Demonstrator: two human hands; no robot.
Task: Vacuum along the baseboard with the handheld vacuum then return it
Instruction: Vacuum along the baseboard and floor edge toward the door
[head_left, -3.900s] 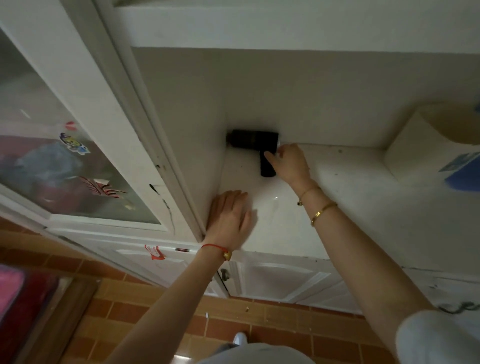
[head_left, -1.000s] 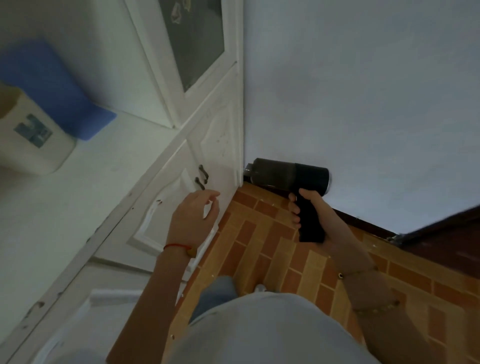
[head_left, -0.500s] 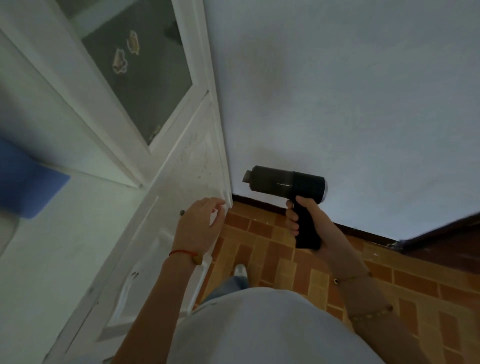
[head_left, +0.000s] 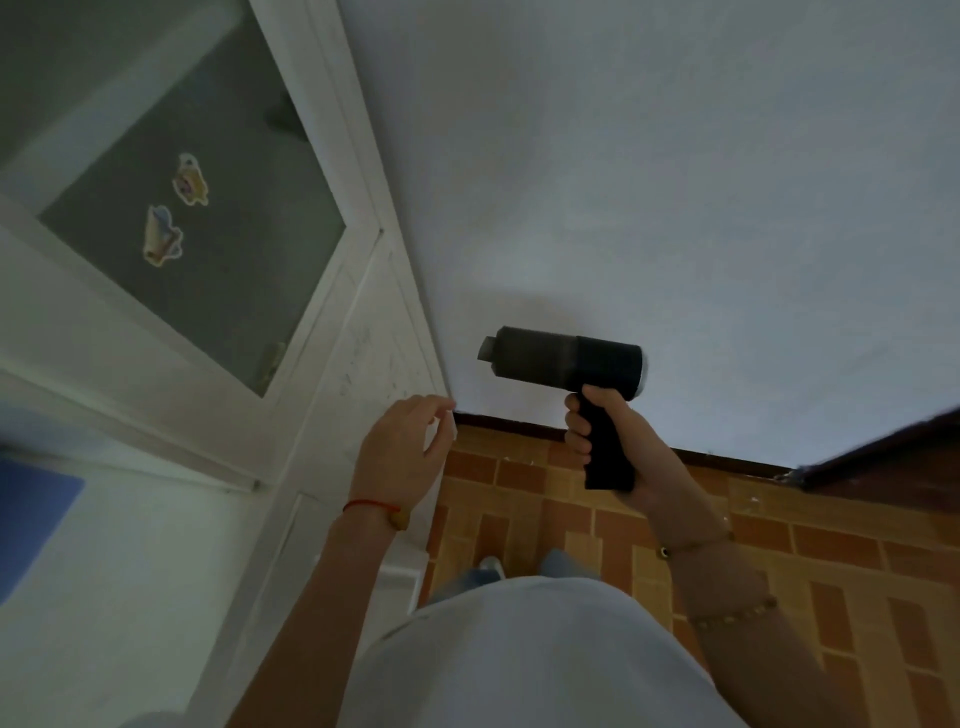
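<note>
A black pistol-shaped handheld vacuum (head_left: 563, 361) is held up in front of the white wall, nozzle pointing left. My right hand (head_left: 621, 441) is wrapped around its grip. The dark baseboard (head_left: 727, 460) runs along the foot of the wall below the vacuum, from the cabinet corner to the right. My left hand (head_left: 402, 449) hangs with loosely curled fingers at the lower corner of the white cabinet (head_left: 358, 374), holding nothing.
The white cabinet has a glass door with stickers (head_left: 166, 223) at the left, and its counter carries a blue item (head_left: 31, 525). Brick-pattern floor tiles (head_left: 831, 561) spread below the wall. A dark wooden edge (head_left: 883, 447) juts in at the right.
My right hand picked the vacuum off the cabinet counter and brought it to the wall. Over the last second the view tilted upward; the vacuum rose off the baseboard corner.
</note>
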